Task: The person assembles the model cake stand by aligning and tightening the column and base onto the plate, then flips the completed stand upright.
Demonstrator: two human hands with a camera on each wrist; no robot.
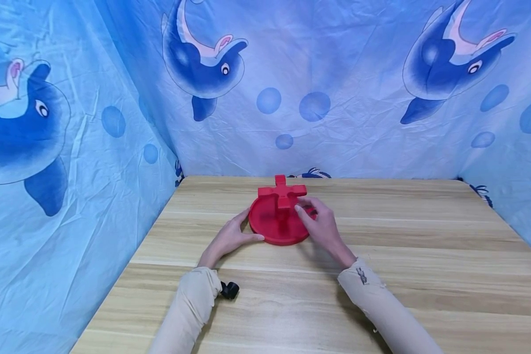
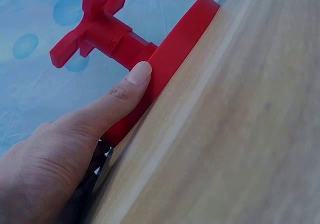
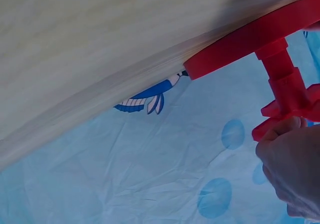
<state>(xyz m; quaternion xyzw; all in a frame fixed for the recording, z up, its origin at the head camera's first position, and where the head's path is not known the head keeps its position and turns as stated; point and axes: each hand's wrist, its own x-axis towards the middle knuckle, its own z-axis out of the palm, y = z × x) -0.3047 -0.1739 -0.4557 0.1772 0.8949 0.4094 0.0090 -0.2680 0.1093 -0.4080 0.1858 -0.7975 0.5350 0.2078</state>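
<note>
A round red base (image 1: 274,240) with a raised rim rests on the wooden table. From its middle rises a red post (image 2: 107,37) topped by a four-armed cross (image 1: 281,191). My left hand (image 1: 230,238) holds the base at its left side, thumb against the near rim and fingers spread round the far side. My right hand (image 1: 322,223) is at the cross, thumb and fingers curled in at one of its arms. In the right wrist view the bent fingers (image 3: 287,126) overlap that cross arm. The right hand's other fingertips are partly hidden.
The wooden table (image 1: 425,246) ends at the back against a blue curtain (image 1: 336,142) printed with dolphins. A similar curtain hangs at the left and right. A small black device (image 1: 230,290) sits at the left wrist, beside the light sleeve.
</note>
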